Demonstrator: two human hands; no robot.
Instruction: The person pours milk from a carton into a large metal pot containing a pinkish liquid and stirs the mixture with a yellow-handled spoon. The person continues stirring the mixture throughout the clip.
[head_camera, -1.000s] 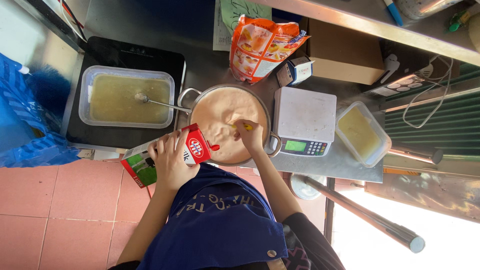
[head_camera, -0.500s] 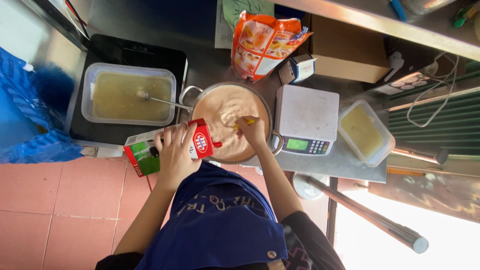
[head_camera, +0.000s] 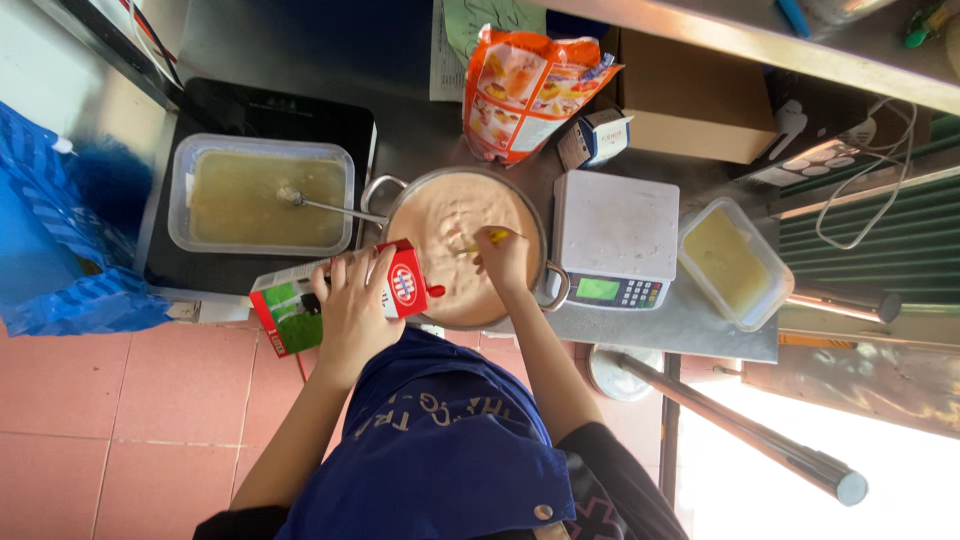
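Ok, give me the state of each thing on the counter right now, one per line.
Carton: held on its side by the left hand, spout toward the pot.
Pot: open, nearly full of pale orange mixture.
Right hand: over the pot, gripping a yellow-handled utensil.
Left tub: uncovered, spoon inside.
Scale: platform bare.
Snack bag: upright.

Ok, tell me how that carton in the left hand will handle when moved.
The carton looks like stiff paperboard, so it should hold its shape. The left hand wraps it alone, so it is probably not heavy. Tilted over the pot, it may spill if its cap is off.
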